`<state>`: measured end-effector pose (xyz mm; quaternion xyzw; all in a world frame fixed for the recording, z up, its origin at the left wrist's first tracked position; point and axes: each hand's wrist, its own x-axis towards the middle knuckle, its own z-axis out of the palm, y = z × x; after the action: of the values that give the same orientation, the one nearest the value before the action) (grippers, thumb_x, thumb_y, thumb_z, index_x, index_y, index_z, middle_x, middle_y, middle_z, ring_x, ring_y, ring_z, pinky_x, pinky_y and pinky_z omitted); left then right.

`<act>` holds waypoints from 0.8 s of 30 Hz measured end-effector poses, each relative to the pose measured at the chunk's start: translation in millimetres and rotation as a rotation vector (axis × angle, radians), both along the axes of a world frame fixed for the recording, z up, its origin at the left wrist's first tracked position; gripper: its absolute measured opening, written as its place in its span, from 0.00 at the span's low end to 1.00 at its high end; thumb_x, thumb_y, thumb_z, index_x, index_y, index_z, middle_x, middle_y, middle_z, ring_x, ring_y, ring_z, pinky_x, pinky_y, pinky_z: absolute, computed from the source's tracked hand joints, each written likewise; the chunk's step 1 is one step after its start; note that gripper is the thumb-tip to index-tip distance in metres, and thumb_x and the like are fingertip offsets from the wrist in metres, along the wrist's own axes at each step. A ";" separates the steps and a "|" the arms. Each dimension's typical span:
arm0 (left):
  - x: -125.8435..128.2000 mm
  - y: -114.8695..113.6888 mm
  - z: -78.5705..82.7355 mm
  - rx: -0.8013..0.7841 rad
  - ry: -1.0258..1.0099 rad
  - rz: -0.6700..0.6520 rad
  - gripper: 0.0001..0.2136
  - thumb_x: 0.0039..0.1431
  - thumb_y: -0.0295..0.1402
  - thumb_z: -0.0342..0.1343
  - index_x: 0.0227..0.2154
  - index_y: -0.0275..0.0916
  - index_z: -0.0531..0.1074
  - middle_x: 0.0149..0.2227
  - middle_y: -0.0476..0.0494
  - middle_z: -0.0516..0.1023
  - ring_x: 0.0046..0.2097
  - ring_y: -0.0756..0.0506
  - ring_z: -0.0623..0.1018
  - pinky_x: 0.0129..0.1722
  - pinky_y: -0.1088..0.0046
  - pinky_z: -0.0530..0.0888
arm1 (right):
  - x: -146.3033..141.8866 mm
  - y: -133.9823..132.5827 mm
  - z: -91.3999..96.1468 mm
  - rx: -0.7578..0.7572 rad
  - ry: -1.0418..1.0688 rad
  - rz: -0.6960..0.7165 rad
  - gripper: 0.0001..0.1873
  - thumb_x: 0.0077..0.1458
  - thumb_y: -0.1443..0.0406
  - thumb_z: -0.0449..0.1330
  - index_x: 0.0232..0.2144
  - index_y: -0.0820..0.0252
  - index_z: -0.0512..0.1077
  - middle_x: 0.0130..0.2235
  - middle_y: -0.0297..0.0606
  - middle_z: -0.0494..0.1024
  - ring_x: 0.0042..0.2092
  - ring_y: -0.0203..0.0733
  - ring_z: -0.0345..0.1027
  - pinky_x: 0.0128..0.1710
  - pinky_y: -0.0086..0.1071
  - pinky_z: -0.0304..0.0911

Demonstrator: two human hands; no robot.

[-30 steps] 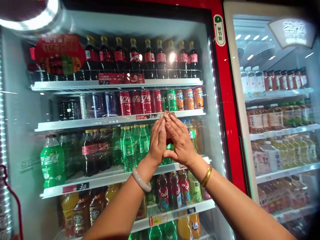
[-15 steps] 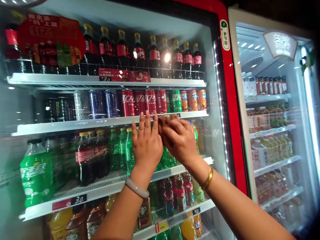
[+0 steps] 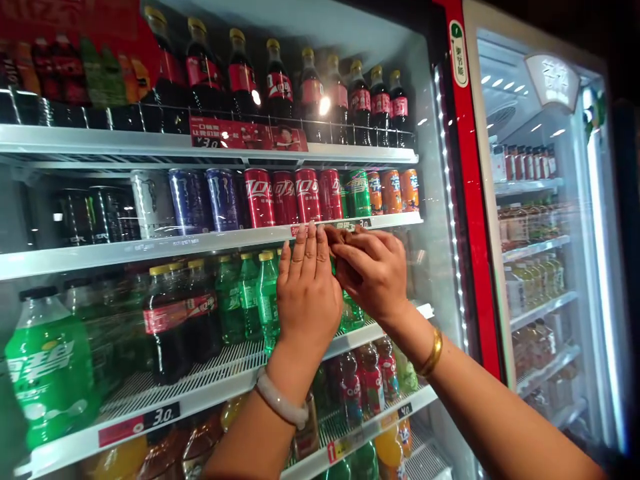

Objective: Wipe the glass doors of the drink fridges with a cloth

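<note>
My left hand (image 3: 309, 293) is raised in front of the drinks fridge, its fingers stretched out and pointing up, flat against what looks like the glass. Beside it, my right hand (image 3: 375, 270) has its fingers bent and drawn together near the left index finger. What the right fingers hold, if anything, is hidden; a dark reflection shows by their tips. Behind the fingertips runs the can shelf edge (image 3: 240, 240) with red cola cans (image 3: 260, 198) and a green can (image 3: 359, 192). Green bottles (image 3: 269, 300) stand behind the left hand.
Cola bottles (image 3: 279, 80) line the top shelf. Large green bottles (image 3: 47, 373) and smaller cola bottles (image 3: 173, 327) are lower left. A red door frame (image 3: 475, 200) borders the fridge, and a second lit fridge (image 3: 533, 257) stands to the right.
The view has shifted and come slightly nearer to the shelves. Both hands appear a little further right in the picture, with much the same pose.
</note>
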<state>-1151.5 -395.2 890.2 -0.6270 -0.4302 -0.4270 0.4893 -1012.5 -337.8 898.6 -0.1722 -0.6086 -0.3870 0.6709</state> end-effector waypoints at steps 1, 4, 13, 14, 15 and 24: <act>-3.7 -3.6 -0.3 -0.018 0.017 -0.003 0.33 0.68 0.26 0.47 0.74 0.32 0.47 0.74 0.31 0.56 0.75 0.37 0.56 0.75 0.45 0.55 | 3.9 1.8 -10.9 0.022 -0.033 0.011 0.09 0.59 0.62 0.65 0.42 0.42 0.79 0.42 0.32 0.83 0.52 0.47 0.72 0.51 0.46 0.67; -16.3 -15.9 2.1 -0.037 0.011 0.008 0.32 0.69 0.28 0.48 0.74 0.38 0.50 0.74 0.35 0.57 0.75 0.36 0.56 0.75 0.42 0.52 | 12.2 7.0 -20.4 0.072 -0.126 0.017 0.09 0.58 0.63 0.66 0.41 0.41 0.78 0.40 0.30 0.82 0.50 0.46 0.72 0.50 0.45 0.68; -49.6 -40.1 13.0 -0.009 -0.140 0.105 0.29 0.70 0.31 0.50 0.73 0.44 0.55 0.76 0.38 0.48 0.77 0.33 0.47 0.73 0.34 0.31 | -43.6 -17.9 27.4 0.002 0.031 -0.022 0.03 0.61 0.60 0.63 0.37 0.48 0.77 0.42 0.33 0.81 0.51 0.47 0.69 0.50 0.45 0.62; -52.4 -40.6 9.8 -0.015 -0.134 0.110 0.30 0.70 0.32 0.51 0.73 0.44 0.55 0.76 0.38 0.48 0.77 0.33 0.47 0.73 0.35 0.32 | -45.6 -21.0 15.5 0.028 0.000 -0.007 0.02 0.61 0.61 0.63 0.37 0.48 0.77 0.42 0.32 0.81 0.51 0.46 0.70 0.52 0.45 0.62; -54.6 -40.7 6.1 -0.020 -0.122 0.114 0.30 0.69 0.32 0.52 0.73 0.44 0.55 0.76 0.38 0.47 0.77 0.34 0.47 0.74 0.37 0.33 | -45.2 -23.0 2.2 0.062 -0.042 0.011 0.02 0.60 0.62 0.64 0.37 0.48 0.76 0.42 0.31 0.82 0.51 0.45 0.70 0.53 0.44 0.61; -56.9 -35.0 -4.6 0.022 -0.102 0.141 0.29 0.70 0.31 0.48 0.72 0.36 0.56 0.76 0.36 0.50 0.77 0.36 0.49 0.76 0.43 0.42 | -59.1 -20.9 21.1 0.123 -0.020 0.006 0.05 0.60 0.63 0.64 0.39 0.48 0.76 0.39 0.33 0.81 0.46 0.45 0.69 0.46 0.41 0.59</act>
<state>-1208.4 -430.1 885.6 -0.5670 -0.4931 -0.4276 0.5026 -1071.6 -358.7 919.6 -0.1250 -0.5910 -0.4234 0.6751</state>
